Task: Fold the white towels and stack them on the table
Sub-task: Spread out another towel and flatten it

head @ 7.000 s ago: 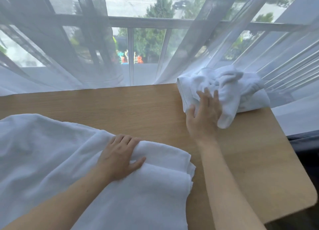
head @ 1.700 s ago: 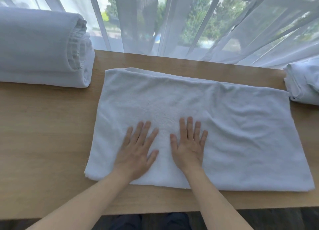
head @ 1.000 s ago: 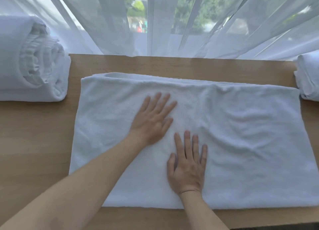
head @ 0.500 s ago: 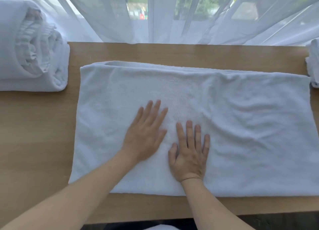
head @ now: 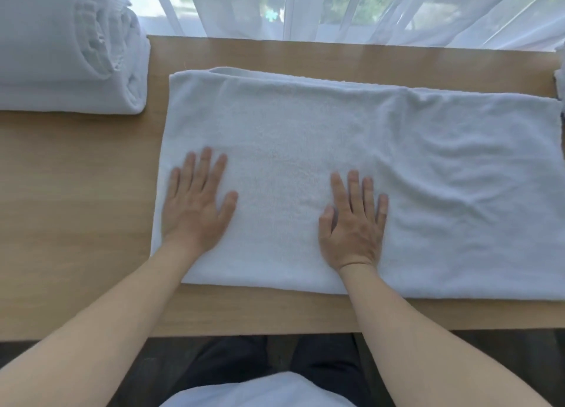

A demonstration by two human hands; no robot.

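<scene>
A white towel (head: 382, 150) lies flat in a long rectangle across the wooden table (head: 76, 217), with a doubled edge along its far side. My left hand (head: 197, 208) presses flat on its near left part, fingers spread and straight. My right hand (head: 354, 223) presses flat near the towel's middle, fingers straight. A stack of folded white towels (head: 61, 49) sits at the far left of the table. A sliver of another white towel (head: 560, 79) shows at the right edge.
Sheer white curtains (head: 305, 6) hang along the table's far edge in front of a window. Bare wood runs to the left of the flat towel and along the near edge. My dark trousers show below the table.
My left hand has slid left across the towel toward its left edge, so my hands are now apart. The right hand has stayed near the middle. The view has tilted down.
</scene>
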